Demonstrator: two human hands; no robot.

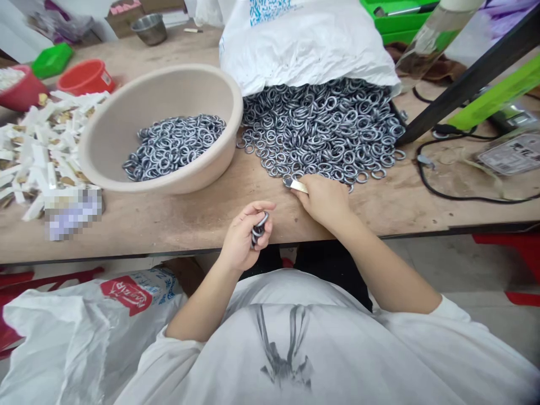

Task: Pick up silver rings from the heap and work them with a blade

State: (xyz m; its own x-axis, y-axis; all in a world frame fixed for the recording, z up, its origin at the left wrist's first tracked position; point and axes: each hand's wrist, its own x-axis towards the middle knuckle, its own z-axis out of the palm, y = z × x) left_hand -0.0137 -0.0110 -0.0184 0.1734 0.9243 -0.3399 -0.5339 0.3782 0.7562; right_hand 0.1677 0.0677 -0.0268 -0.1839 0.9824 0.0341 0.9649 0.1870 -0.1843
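Observation:
Near the table's front edge my left hand point(247, 233) is closed around a few dark grey rings point(259, 229), its index finger stretched out. My right hand point(324, 199) grips a small knife-like tool point(298, 185) with a pale handle and a dark tip. That tip touches or lies over a ring at the front edge of a large heap of shiny grey rings point(324, 124). The heap spills from the mouth of a white woven sack point(307, 45). Left of it stands a wide beige basin point(160, 84) partly filled with similar rings.
White strips point(40, 146) lie scattered at the left, near a red bowl point(86, 77) and a green tray point(52, 60). A metal bowl point(149, 29) stands further back. On the right are a slanted black bar point(468, 73), a black cable point(439, 188) and a clear bottle point(434, 42).

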